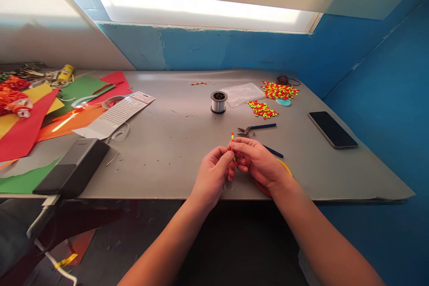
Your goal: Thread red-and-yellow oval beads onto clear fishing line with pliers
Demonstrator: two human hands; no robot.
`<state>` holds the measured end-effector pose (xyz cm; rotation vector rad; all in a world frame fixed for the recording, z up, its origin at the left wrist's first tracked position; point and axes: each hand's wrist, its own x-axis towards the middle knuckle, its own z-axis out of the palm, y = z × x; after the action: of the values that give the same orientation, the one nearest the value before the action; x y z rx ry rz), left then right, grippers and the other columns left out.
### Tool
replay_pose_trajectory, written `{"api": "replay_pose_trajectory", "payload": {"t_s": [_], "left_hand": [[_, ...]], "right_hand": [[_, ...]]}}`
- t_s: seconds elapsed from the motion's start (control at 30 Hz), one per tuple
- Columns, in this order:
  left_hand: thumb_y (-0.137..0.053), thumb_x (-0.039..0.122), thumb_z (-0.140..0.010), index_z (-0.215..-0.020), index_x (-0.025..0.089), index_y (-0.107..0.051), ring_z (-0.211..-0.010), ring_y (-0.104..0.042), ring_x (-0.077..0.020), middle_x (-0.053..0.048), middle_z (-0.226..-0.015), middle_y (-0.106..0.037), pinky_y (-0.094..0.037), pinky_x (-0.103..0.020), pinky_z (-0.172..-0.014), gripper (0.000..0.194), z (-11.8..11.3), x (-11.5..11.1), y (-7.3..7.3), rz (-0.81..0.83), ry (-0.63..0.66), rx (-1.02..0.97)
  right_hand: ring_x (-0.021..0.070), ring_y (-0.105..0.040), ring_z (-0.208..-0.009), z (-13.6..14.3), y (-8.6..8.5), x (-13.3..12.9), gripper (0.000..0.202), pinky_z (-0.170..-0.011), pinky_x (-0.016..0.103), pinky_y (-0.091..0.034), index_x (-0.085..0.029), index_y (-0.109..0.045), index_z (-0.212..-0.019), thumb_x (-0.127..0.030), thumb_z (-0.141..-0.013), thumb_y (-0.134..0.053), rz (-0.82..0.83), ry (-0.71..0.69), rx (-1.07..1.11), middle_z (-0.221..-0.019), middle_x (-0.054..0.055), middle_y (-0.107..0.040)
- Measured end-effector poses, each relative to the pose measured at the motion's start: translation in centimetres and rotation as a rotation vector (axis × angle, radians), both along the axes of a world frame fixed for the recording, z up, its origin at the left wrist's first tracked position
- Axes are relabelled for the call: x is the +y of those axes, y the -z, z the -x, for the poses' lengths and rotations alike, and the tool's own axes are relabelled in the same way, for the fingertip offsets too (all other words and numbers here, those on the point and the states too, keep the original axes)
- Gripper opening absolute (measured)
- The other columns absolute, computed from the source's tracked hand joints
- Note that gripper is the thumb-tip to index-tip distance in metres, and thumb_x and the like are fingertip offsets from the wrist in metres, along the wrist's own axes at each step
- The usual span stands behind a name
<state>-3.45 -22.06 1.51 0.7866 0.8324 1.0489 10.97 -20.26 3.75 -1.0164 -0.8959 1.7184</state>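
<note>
My left hand [212, 174] and my right hand [259, 161] meet above the table's front part, both with fingers closed on a short string of red and yellow-green beads [232, 136]. The string's upper end sticks up past my fingertips, and a few more beads show between the hands. Pliers with blue handles [263, 126] lie just behind my right hand, partly covered by it. A spool of clear line [219, 103] stands upright farther back. To its right are two piles of red and yellow-green beads [280, 90] [263, 110].
A clear plastic bag [241, 94] lies beside the piles. At the right is a black phone [332, 129]. On the left are a dark box-shaped device [72, 167], coloured sheets [85, 91] and a white card [117, 115]. The table's front edge [150, 197] runs below my hands.
</note>
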Motion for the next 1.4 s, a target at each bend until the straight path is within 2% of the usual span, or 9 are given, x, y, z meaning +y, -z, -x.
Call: {"api": "replay_pose_trajectory", "payload": {"t_s": [0.57, 0.77, 0.93, 1.13, 1.4], "left_hand": [[-0.076, 0.040, -0.090, -0.079, 0.018, -0.061, -0.054, -0.048, -0.0082, 0.002, -0.064, -0.058, -0.038, -0.021, -0.053, 0.028, 0.11, -0.03, -0.21, 0.037, 0.011, -0.026], [-0.067, 0.043, -0.094, -0.081, 0.017, -0.063, -0.060, -0.053, -0.0100, -0.001, -0.072, -0.062, -0.042, -0.022, -0.055, 0.030, 0.16, 0.12, -0.21, 0.052, 0.000, -0.054], [-0.072, 0.038, -0.092, -0.080, 0.017, -0.061, -0.056, -0.048, -0.0088, 0.002, -0.066, -0.057, -0.039, -0.022, -0.054, 0.026, 0.14, 0.01, -0.25, 0.044, 0.004, -0.040], [-0.069, 0.034, -0.091, -0.080, 0.017, -0.062, -0.057, -0.048, -0.0090, 0.001, -0.068, -0.058, -0.039, -0.022, -0.054, 0.022, 0.15, -0.01, -0.48, 0.046, 0.020, -0.024], [-0.066, 0.041, -0.096, -0.080, 0.017, -0.059, -0.053, -0.042, -0.0072, 0.003, -0.065, -0.053, -0.032, -0.022, -0.052, 0.030, 0.09, -0.03, -0.54, 0.038, 0.023, -0.005]], "right_hand": [[0.0088, -0.044, -0.057, -0.11, 0.34, 0.09, 0.023, -0.046, 0.023, -0.032, -0.018, -0.076, -0.083, -0.038, -0.081, -0.088, 0.010, -0.002, 0.015, -0.073, -0.001, -0.061], [0.0092, -0.040, -0.058, -0.02, 0.15, 0.01, 0.022, -0.046, 0.022, -0.032, -0.018, -0.075, -0.080, -0.037, -0.081, -0.087, 0.009, -0.013, 0.026, -0.073, -0.002, -0.059], [0.0094, -0.044, -0.059, -0.03, 0.13, 0.02, 0.021, -0.045, 0.021, -0.032, -0.017, -0.077, -0.084, -0.036, -0.083, -0.085, 0.006, -0.022, 0.026, -0.073, -0.001, -0.059], [0.0096, -0.037, -0.058, 0.01, 0.49, 0.29, 0.024, -0.044, 0.020, -0.033, -0.018, -0.077, -0.089, -0.042, -0.087, -0.081, 0.000, 0.032, 0.029, -0.067, -0.004, -0.049], [0.0079, -0.038, -0.057, 0.01, 0.46, 0.26, 0.025, -0.044, 0.019, -0.033, -0.017, -0.071, -0.081, -0.039, -0.087, -0.083, -0.021, -0.011, 0.010, -0.071, -0.002, -0.054]]}}
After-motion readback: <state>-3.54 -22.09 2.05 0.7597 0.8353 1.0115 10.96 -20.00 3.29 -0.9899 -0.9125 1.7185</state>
